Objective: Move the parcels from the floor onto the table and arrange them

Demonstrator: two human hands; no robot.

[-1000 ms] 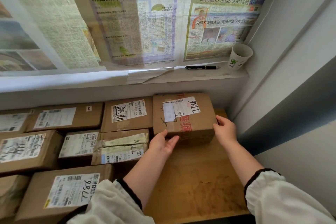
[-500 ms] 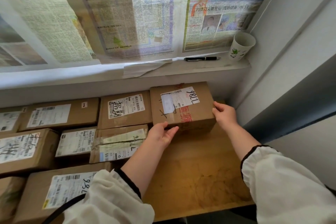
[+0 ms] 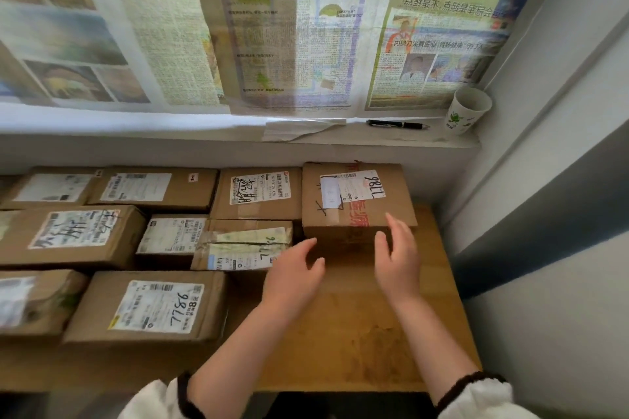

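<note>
Facing the corner parcel [image 3: 367, 211], left hand [image 3: 292, 269] and right hand [image 3: 398, 262] hover (fingers [image 3: 400, 236] loose).

Figure: I see brown cardboard parcels [image 3: 252, 192], white labels up, lying flat in close rows on the wooden table [image 3: 343, 333]. The tallest parcel [image 3: 357, 211], red-taped, stands back right, touching its neighbour.

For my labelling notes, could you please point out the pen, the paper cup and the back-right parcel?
pen [image 3: 396, 124]: head view, middle of barrel.
paper cup [image 3: 464, 117]: head view, outer wall.
back-right parcel [image 3: 343, 211]: head view, top face.
</note>
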